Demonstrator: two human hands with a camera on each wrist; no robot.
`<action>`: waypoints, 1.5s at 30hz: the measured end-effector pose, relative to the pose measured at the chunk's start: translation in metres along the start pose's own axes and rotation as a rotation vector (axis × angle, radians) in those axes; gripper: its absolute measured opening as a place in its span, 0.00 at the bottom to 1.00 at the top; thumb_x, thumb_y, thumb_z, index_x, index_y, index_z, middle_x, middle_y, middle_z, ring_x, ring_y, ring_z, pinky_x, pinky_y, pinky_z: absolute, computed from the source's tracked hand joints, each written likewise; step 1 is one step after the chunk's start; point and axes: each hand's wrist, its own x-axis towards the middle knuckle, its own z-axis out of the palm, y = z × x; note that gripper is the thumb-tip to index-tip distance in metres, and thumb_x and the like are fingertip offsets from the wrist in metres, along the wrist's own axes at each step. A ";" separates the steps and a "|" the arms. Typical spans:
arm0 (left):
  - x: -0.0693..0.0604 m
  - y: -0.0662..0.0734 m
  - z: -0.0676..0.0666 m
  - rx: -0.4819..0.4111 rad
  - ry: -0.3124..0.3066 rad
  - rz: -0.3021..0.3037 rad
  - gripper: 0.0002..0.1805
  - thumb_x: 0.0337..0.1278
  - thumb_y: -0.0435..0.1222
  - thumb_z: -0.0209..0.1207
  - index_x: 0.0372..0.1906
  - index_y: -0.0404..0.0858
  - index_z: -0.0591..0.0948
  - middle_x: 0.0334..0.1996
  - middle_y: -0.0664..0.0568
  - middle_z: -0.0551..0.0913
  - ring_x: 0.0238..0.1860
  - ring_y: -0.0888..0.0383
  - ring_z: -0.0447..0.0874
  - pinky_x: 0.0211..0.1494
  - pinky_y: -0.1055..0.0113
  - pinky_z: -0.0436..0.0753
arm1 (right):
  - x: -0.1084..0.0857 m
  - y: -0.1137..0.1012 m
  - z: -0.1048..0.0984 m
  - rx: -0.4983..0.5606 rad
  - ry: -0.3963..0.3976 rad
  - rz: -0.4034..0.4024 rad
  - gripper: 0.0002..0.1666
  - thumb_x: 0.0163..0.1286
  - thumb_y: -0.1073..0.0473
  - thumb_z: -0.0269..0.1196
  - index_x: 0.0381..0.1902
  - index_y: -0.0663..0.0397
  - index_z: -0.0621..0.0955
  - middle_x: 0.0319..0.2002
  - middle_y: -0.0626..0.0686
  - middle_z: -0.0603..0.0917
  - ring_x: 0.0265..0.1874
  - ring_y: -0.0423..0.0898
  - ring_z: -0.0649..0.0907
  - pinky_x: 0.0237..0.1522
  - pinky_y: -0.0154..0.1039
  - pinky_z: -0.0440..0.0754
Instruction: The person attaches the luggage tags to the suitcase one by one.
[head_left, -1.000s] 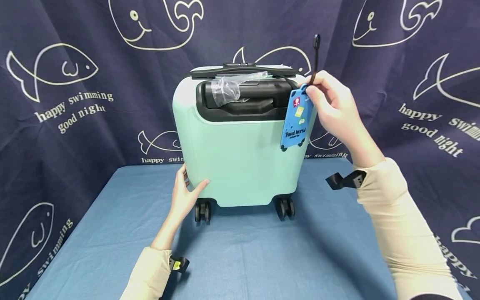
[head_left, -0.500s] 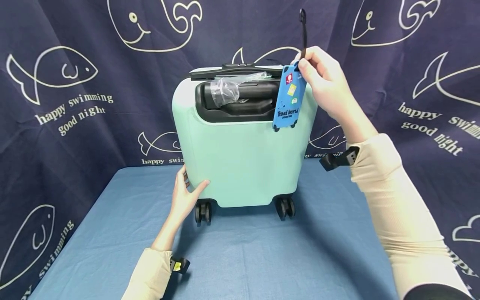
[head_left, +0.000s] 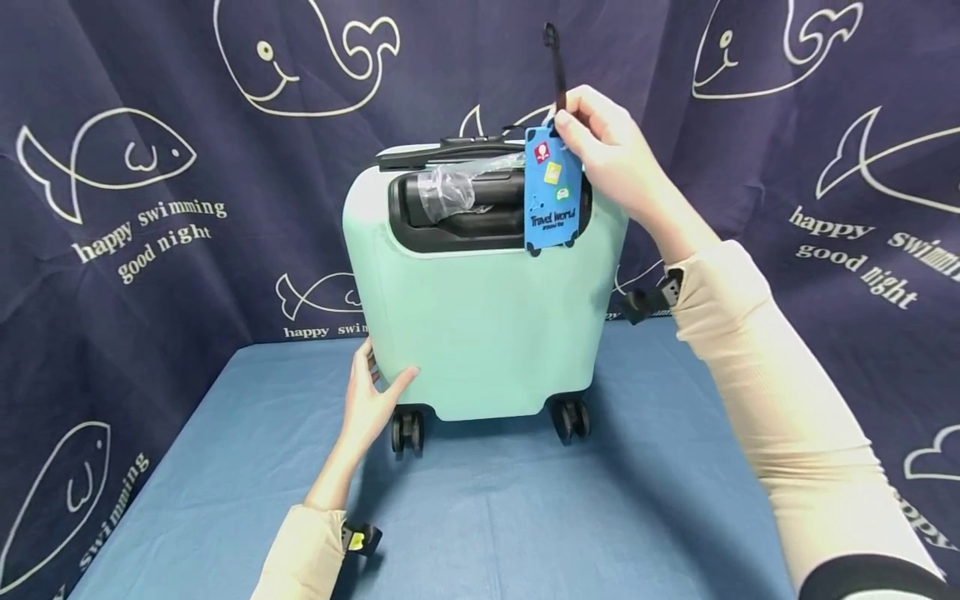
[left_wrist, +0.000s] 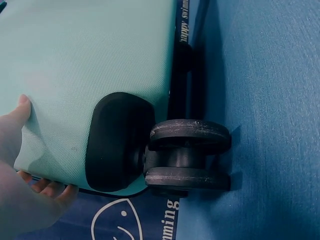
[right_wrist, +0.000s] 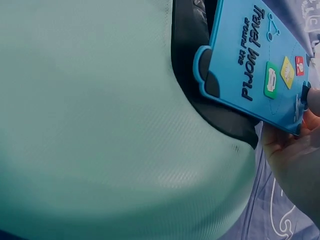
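Observation:
A mint-green suitcase stands upright on its black wheels. My left hand grips its lower left corner, thumb on the front face and fingers round the side. In the left wrist view, a black double wheel sits close to that hand. My right hand pinches a blue luggage tag at its upper end, where a black strap sticks up. The tag hangs before the right part of the black handle recess. "Travel World" is readable on the tag in the right wrist view.
A black top handle crosses the suitcase's upper edge. Crumpled clear plastic wraps part of the pull handle in the recess. Blue cloth covers the table, and a dark blue fish-print curtain hangs behind.
My right hand has carried the tag up and to the left, from the suitcase's right edge to before the recess. My left hand keeps its grip on the lower corner.

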 end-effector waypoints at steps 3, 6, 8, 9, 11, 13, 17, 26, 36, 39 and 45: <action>-0.002 -0.001 0.000 0.001 -0.002 -0.007 0.47 0.51 0.50 0.65 0.72 0.45 0.53 0.66 0.45 0.60 0.65 0.47 0.64 0.67 0.51 0.66 | 0.004 -0.002 0.004 -0.013 -0.016 0.007 0.07 0.71 0.64 0.50 0.33 0.53 0.74 0.28 0.44 0.71 0.32 0.39 0.71 0.37 0.29 0.65; -0.003 -0.003 0.000 -0.001 -0.004 -0.012 0.47 0.51 0.49 0.65 0.72 0.44 0.53 0.66 0.44 0.60 0.65 0.46 0.64 0.67 0.50 0.65 | 0.008 -0.003 0.007 -0.018 -0.033 0.020 0.08 0.72 0.62 0.50 0.31 0.51 0.73 0.27 0.44 0.71 0.30 0.39 0.71 0.36 0.30 0.65; -0.003 -0.003 0.000 -0.002 -0.006 -0.011 0.47 0.51 0.49 0.65 0.72 0.44 0.53 0.66 0.44 0.60 0.64 0.46 0.64 0.66 0.49 0.65 | 0.011 -0.003 0.008 0.006 -0.044 0.041 0.08 0.72 0.62 0.50 0.31 0.51 0.73 0.27 0.44 0.72 0.29 0.39 0.71 0.34 0.30 0.66; -0.003 -0.003 0.000 0.000 -0.006 -0.011 0.47 0.51 0.49 0.65 0.72 0.44 0.53 0.66 0.44 0.60 0.64 0.46 0.64 0.67 0.49 0.65 | 0.013 -0.002 0.008 0.028 -0.048 0.054 0.09 0.72 0.62 0.50 0.31 0.51 0.73 0.26 0.44 0.72 0.28 0.39 0.71 0.33 0.30 0.66; -0.002 -0.003 0.000 0.002 -0.007 -0.011 0.47 0.51 0.49 0.65 0.72 0.44 0.52 0.66 0.44 0.60 0.65 0.47 0.64 0.67 0.50 0.65 | 0.016 0.000 0.008 0.103 -0.053 0.088 0.09 0.72 0.62 0.50 0.31 0.51 0.74 0.24 0.44 0.72 0.25 0.38 0.71 0.31 0.30 0.67; -0.001 -0.002 0.000 0.002 -0.005 -0.010 0.47 0.51 0.50 0.65 0.72 0.45 0.53 0.66 0.45 0.60 0.65 0.47 0.64 0.67 0.51 0.66 | 0.019 0.003 0.009 0.196 -0.054 0.119 0.10 0.72 0.63 0.50 0.29 0.52 0.74 0.23 0.44 0.73 0.23 0.38 0.72 0.29 0.30 0.68; -0.001 -0.001 0.000 -0.003 0.004 -0.011 0.47 0.51 0.49 0.65 0.72 0.45 0.53 0.66 0.45 0.60 0.65 0.48 0.64 0.67 0.51 0.66 | 0.021 0.009 0.009 0.352 -0.071 0.164 0.11 0.71 0.64 0.51 0.27 0.55 0.74 0.21 0.46 0.74 0.20 0.38 0.73 0.24 0.29 0.69; 0.000 -0.001 0.001 -0.012 0.014 0.005 0.46 0.51 0.48 0.65 0.71 0.45 0.54 0.66 0.45 0.61 0.64 0.48 0.65 0.67 0.51 0.65 | 0.020 0.013 0.007 0.594 -0.104 0.229 0.13 0.71 0.65 0.51 0.25 0.60 0.73 0.21 0.50 0.74 0.20 0.40 0.73 0.24 0.31 0.70; -0.002 -0.002 0.000 -0.011 0.007 -0.013 0.46 0.51 0.48 0.65 0.71 0.45 0.54 0.66 0.46 0.61 0.64 0.48 0.64 0.67 0.53 0.65 | 0.019 0.015 0.010 0.289 -0.148 0.207 0.10 0.70 0.64 0.54 0.27 0.55 0.76 0.22 0.46 0.75 0.20 0.37 0.74 0.25 0.28 0.70; -0.002 -0.001 0.000 -0.016 0.006 -0.011 0.46 0.51 0.48 0.65 0.71 0.45 0.54 0.66 0.45 0.61 0.64 0.48 0.65 0.67 0.53 0.65 | 0.019 0.016 0.010 0.191 -0.169 0.192 0.08 0.69 0.62 0.56 0.28 0.54 0.77 0.23 0.45 0.76 0.21 0.37 0.74 0.27 0.28 0.70; -0.002 0.001 -0.001 -0.014 -0.001 -0.006 0.46 0.52 0.48 0.65 0.71 0.44 0.54 0.66 0.44 0.61 0.64 0.47 0.65 0.67 0.52 0.65 | 0.020 0.012 0.008 0.013 -0.192 0.196 0.07 0.66 0.57 0.60 0.28 0.50 0.79 0.23 0.44 0.75 0.24 0.40 0.72 0.28 0.30 0.67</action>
